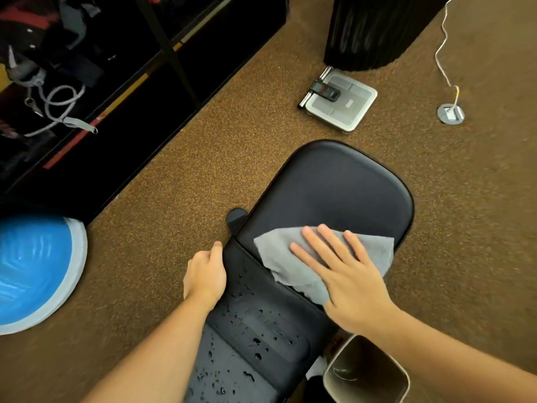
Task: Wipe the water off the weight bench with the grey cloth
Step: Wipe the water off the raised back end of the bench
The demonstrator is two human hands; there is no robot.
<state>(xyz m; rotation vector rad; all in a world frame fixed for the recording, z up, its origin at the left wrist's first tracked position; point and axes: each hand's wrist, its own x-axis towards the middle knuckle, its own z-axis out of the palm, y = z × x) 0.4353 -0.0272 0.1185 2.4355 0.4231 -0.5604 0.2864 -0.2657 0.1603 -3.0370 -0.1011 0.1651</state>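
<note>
grey cloth point(276, 251) lies spread flat over the seam where the far seat pad of the weight bench point(328, 187) meets the nearer long pad. our right hand point(345, 274) presses down on it with fingers straight and fanned, palm on the fabric, gripping nothing. our left hand point(205, 274) holds the bench's left edge just beside that seam, with one digit lying along the edge and the rest curled out of sight round the side (a brace, we judge, rather than part of the wiping). the bench's long axis runs from our body away and slightly to the right. the water drops point(255, 341) sit beaded on the near pad, between the cloth and us, and the far pad looks dry as far as we can tell. so the coming stroke, we think, calls for the right hand to drag the cloth back toward us along that axis, minding the small bin point(366, 373) just beside the bench's right edge.
</note>
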